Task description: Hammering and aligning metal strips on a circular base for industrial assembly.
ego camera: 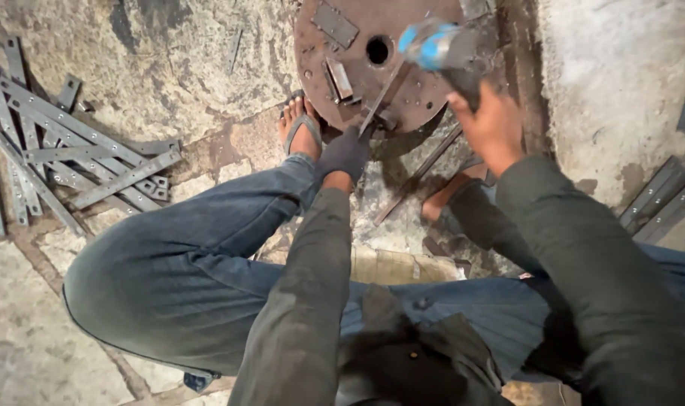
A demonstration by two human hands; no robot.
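Observation:
My left hand [345, 153] wears a dark glove and grips the lower end of a flat metal strip [382, 95]. The strip lies slanted on a round rusty steel plate [357, 75] that has a centre hole and small bolted blocks. My right hand [490, 124] is bare and closed on the handle of a hammer [440, 46] with a blue-wrapped, blurred head, raised above the plate's right side. I squat with both knees wide, and my feet in sandals rest at the plate's near edge.
A heap of several flat metal strips [64, 150] lies on the rough concrete floor at the left. More strips [662, 199] lie at the right edge. A long thin bar [418, 177] rests on the floor under the plate's near rim.

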